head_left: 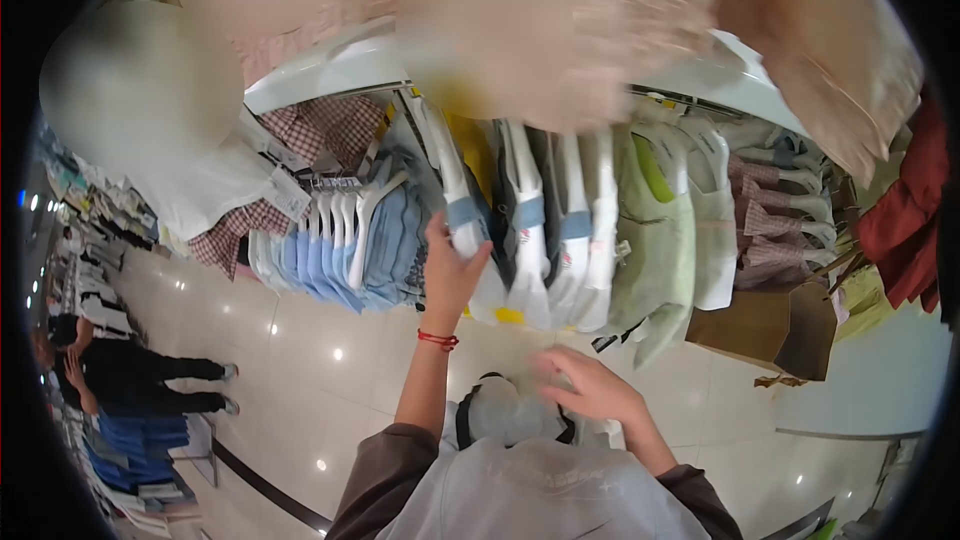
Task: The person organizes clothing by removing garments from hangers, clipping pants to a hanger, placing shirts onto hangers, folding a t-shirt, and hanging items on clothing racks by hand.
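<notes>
My left hand (455, 278), with a red cord bracelet (437, 340) on its wrist, is raised against a white garment (462, 210) with a blue band, hanging on the rack. Its thumb and a finger are spread and touch or nearly touch the garment's front edge. Beside it hang similar white garments (528, 240) with blue bands. My right hand (595, 390) is lower, in front of my body, slightly blurred, its fingers loosely apart with nothing visible in them. Closest to it is the pale grey top (540, 490) on my front.
Light blue garments (375, 240) hang to the left, pale green ones (660, 250) to the right. A brown cardboard box (770, 330) stands under the rack. Blurred pink clothes (550, 20) hang overhead. A person in black (140, 375) stands at far left near folded blue clothes (135, 450).
</notes>
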The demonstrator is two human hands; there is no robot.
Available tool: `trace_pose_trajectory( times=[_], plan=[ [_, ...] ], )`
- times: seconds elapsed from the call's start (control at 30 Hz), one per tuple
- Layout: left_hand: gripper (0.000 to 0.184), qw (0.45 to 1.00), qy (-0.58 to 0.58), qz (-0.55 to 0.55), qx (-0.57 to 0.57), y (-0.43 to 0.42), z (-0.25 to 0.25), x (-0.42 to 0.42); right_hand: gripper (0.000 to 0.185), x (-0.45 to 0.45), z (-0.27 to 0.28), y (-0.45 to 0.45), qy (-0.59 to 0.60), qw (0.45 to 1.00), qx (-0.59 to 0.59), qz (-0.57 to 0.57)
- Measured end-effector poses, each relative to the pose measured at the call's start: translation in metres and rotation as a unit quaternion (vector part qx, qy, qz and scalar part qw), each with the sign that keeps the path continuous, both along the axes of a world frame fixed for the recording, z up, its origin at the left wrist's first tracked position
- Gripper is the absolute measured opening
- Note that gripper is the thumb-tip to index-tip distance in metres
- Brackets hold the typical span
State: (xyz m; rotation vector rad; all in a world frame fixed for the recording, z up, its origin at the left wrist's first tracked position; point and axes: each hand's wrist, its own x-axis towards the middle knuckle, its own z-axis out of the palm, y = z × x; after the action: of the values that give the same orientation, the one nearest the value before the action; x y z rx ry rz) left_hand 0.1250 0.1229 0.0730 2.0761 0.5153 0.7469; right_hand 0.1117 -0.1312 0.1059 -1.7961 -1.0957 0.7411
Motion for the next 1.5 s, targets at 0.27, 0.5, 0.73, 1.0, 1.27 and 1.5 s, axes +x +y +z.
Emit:
trace_pose_trajectory(
  times=[0.27, 0.5, 0.73, 1.0, 1.27, 1.5],
  plan=[
    [0.068, 0.991, 0.045, -0.124, -0.024, 0.01, -0.004, 0.008, 0.049, -0.023, -0.011, 0.089, 0.04, 0.981, 0.103, -0.16],
    [0.048, 0.989, 0.038, -0.143, -0.015, 0.006, -0.013, -0.002, 0.056, -0.02, -0.035, 0.111, 0.024, 0.949, 0.148, -0.277],
    [0.053, 0.973, 0.024, -0.222, -0.061, -0.008, -0.019, -0.004, 0.058, 0.037, 0.023, 0.16, -0.22, 0.901, 0.185, -0.325],
    [0.03, 0.994, 0.027, -0.098, 0.037, 0.119, -0.124, -0.082, 0.049, -0.003, -0.022, 0.147, -0.248, 0.923, 0.139, -0.261],
    [0.045, 0.967, 0.157, 0.165, 0.112, 0.29, -0.157, -0.079, 0.04, -0.026, -0.047, 0.225, -0.159, 0.966, 0.101, -0.179],
    [0.034, 0.956, 0.281, -0.017, 0.081, 0.307, -0.159, -0.055, 0.048, -0.026, -0.103, 0.376, 0.049, 0.986, 0.084, -0.137]
  ],
)
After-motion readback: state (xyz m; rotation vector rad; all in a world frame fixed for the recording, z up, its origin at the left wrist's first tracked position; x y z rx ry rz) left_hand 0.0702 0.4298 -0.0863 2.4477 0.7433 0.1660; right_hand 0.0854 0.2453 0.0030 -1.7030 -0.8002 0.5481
